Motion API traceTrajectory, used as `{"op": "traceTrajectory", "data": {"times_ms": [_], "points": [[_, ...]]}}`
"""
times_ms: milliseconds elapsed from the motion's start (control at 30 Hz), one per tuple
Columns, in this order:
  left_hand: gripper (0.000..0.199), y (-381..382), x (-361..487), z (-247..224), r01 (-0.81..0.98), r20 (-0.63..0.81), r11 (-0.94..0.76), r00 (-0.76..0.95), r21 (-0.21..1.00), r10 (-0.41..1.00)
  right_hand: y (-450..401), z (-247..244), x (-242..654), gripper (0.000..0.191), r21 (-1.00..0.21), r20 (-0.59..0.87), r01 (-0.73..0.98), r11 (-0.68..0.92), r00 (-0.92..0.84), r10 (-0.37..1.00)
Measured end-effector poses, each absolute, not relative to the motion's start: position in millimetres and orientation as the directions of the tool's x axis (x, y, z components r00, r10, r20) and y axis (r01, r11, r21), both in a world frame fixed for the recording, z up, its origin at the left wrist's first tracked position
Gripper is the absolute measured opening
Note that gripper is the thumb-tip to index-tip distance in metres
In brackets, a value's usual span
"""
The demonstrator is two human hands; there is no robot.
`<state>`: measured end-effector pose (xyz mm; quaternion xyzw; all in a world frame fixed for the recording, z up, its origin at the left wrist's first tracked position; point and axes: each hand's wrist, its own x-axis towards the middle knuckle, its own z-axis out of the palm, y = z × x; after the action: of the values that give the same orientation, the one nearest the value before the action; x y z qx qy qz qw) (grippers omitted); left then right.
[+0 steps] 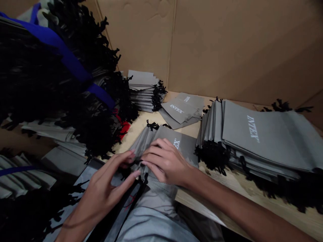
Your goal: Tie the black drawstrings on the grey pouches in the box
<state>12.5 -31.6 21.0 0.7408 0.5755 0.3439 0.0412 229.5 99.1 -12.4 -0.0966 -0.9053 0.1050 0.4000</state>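
A grey drawstring bag with white lettering lies on the table in front of me, partly under my right hand. My right hand rests on it, its bent fingers pressed together at the gathered, black-corded edge. Close beside, my left hand reaches to the same edge with thumb and fingers apart, the fingertips at the dark cord. Whether these fingertips touch the cord is hard to see. Folds of grey bag fabric with black knots show just beyond the fingers.
At right stands a thick pile of grey bags marked INTEX. Loose bags and a neat stack lie farther back. Large bundles with blue straps crowd the left. A cardboard wall closes off the back.
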Motion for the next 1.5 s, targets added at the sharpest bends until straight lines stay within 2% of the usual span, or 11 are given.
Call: {"op": "traceTrajectory", "data": {"times_ms": [167,267,367,467,567,800,967,1067,1200,1300,1500], "points": [[0.038,-30,20,15,0.769,0.564,-0.469,0.174,0.434,0.807,96,-12,228,0.016,-0.238,0.718,0.079,0.968,-0.657,0.230],[0.030,-31,25,16,0.755,0.580,-0.462,0.134,0.466,0.804,96,-12,228,0.015,-0.204,0.702,0.090,0.975,-0.680,0.209],[0.021,-34,27,17,0.737,0.542,-0.399,0.052,0.546,0.839,99,-11,230,0.008,-0.086,0.670,0.090,0.992,-0.732,0.125],[0.020,-35,26,16,0.696,0.488,-0.341,-0.016,0.632,0.873,103,-9,233,0.014,0.057,0.645,0.070,0.996,-0.764,0.016],[0.018,-34,24,16,0.642,0.451,-0.312,-0.058,0.700,0.891,106,-8,236,0.012,0.129,0.618,0.067,0.989,-0.786,-0.028],[0.013,-31,23,17,0.634,0.353,-0.195,-0.132,0.749,0.926,105,-11,233,0.011,0.104,0.681,0.100,0.989,-0.733,0.002],[0.024,-32,25,18,0.684,0.438,-0.292,-0.045,0.669,0.898,101,-12,229,0.022,0.112,0.700,0.164,0.980,-0.713,0.039],[0.022,-33,25,20,0.668,0.442,-0.309,-0.033,0.677,0.896,103,-11,230,0.024,0.153,0.705,0.132,0.979,-0.709,-0.015],[0.014,-35,21,21,0.595,0.316,-0.223,-0.054,0.772,0.947,106,-9,234,0.030,0.268,0.686,0.061,0.961,-0.713,-0.146],[0.010,-35,20,21,0.567,0.291,-0.213,-0.050,0.796,0.955,107,-10,236,0.030,0.333,0.689,0.070,0.940,-0.699,-0.192],[0.012,-32,23,27,0.576,0.347,-0.263,-0.039,0.774,0.937,108,-15,236,0.032,0.262,0.706,0.122,0.957,-0.700,-0.104]]}}
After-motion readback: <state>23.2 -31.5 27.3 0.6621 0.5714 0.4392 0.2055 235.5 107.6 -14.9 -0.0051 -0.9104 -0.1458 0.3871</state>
